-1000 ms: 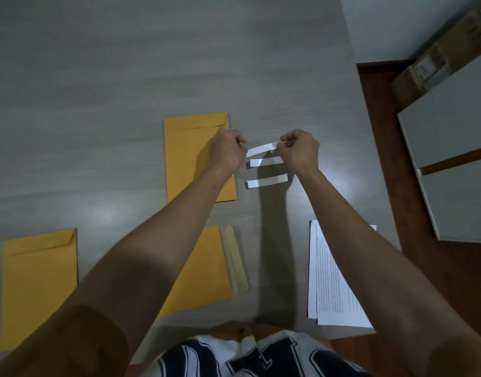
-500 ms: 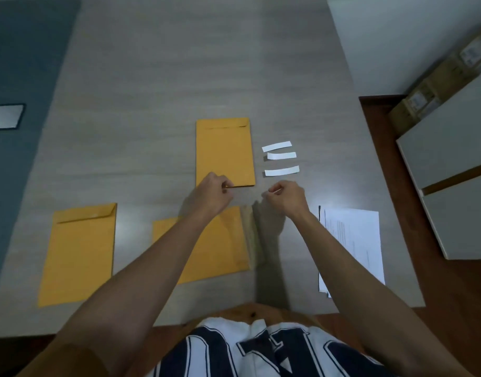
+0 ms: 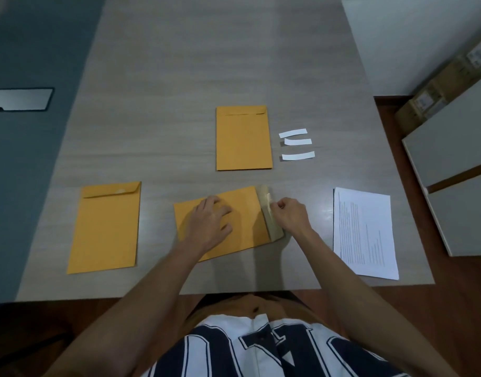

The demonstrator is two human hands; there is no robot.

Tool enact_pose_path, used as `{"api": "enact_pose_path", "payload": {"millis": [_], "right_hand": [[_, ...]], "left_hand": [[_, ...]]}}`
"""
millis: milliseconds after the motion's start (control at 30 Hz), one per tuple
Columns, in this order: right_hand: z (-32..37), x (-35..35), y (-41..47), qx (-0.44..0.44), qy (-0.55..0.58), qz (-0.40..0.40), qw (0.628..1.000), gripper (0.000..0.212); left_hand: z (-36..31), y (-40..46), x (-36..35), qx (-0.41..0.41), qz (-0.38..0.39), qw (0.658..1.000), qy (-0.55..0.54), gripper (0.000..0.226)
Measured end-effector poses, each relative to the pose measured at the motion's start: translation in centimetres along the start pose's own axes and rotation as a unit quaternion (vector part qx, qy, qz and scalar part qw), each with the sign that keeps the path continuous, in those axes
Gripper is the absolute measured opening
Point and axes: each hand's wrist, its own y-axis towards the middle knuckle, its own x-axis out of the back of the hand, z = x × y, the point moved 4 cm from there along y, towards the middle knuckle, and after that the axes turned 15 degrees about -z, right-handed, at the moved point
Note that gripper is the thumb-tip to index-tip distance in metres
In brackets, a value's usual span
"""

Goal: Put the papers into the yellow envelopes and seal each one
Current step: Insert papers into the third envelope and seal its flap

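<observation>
a person's view down onto a grey surface (image 3: pixel 179 77). the middle envelope (image 3: pixel 250 219) lies sideways near the front edge, its open flap (image 3: pixel 269 213) at 3 o'clock showing a glossy adhesive band. the left hand (image 3: pixel 209 227) rests on it with fingers spread flat, pinning it. the right hand (image 3: pixel 288 216) has fingers curled narrow, pinching the flap's edge. the envelope looks light, thin and floppy, likely to slide unless pinned; the flap's outer edge, clear of the glue, seems the best hold. a closed envelope (image 3: pixel 243 137) lies at 12 o'clock, another (image 3: pixel 106 227) at 9 o'clock, printed papers (image 3: pixel 367 232) at 3 o'clock. half a second earlier both hands hovered above the envelope's far edge; now they have dropped onto it.
</observation>
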Motion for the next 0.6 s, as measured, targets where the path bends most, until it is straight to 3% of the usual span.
{"api": "enact_pose_path", "payload": {"millis": [167, 400, 500, 600], "right_hand": [[1.3, -0.9, -2.0, 0.095, 0.044, -0.029, 0.994, 0.032], [0.7, -2.4, -6.3, 0.269, -0.035, -0.089, 0.958, 0.045], [0.6, -2.7, -7.2, 0.294, -0.072, -0.112, 0.947, 0.051], [0.0, -2.4, -7.5, 0.228, -0.018, -0.111, 0.967, 0.049]], "left_hand": [[-0.9, -1.3, -0.2, -0.003, 0.008, 0.999, 0.049, 0.049], [-0.9, -1.0, -0.3, 0.003, 0.027, 0.998, 0.052, 0.050], [-0.8, -0.9, -0.3, -0.005, 0.031, 0.998, 0.060, 0.051], [-0.8, -1.0, -0.2, -0.019, 0.031, 0.997, 0.067, 0.053]]}}
